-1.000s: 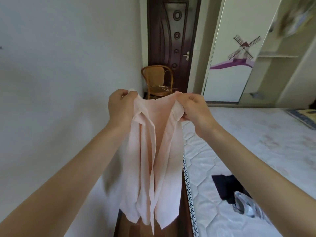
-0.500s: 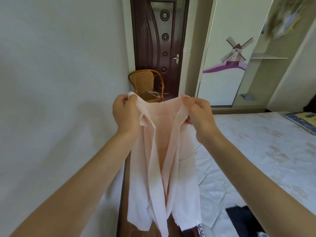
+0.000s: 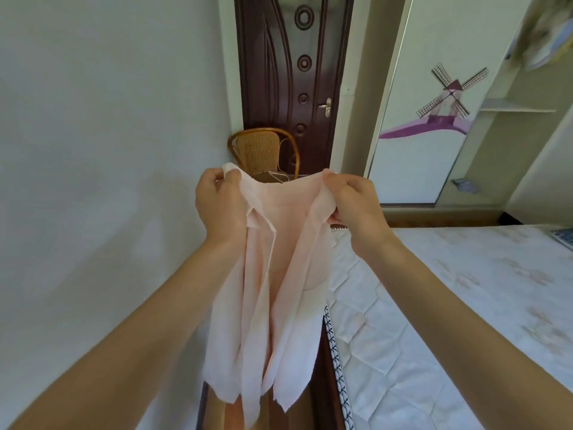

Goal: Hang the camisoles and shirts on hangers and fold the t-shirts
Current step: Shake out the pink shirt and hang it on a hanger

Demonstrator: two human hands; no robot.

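A: Entry, head view. We log the pink shirt [image 3: 273,274] as our landmark. It hangs in the air in front of us, open down the front, its pointed hem ends dangling lowest of all.

B: Grip state?

A: We see the left hand [image 3: 218,206] at the shirt's upper left corner, fingers curled round a bunch of the cloth at the collar edge. The right hand [image 3: 353,206] is at the upper right corner, thumb and fingers pinching the fabric there. Both clenched on the shirt; the top edge is stretched between them.

B: Surroundings, relative to the shirt?

A: Right of it and lower, a mattress [image 3: 449,305] with a quilted pale cover; its patterned edge trim runs down just beside the shirt's right hem. Behind the shirt's top edge, a wicker chair [image 3: 260,150], its seat partly hidden by the cloth. Behind the chair, a dark wooden door [image 3: 288,72] with a metal handle. Left of the shirt, a plain white wall [image 3: 108,150]. Up and to the right, a wardrobe panel [image 3: 434,119] bearing a windmill picture.

B: Contact with the mattress?

A: We cannot tell whether the hem touches the trim; they overlap in view only.
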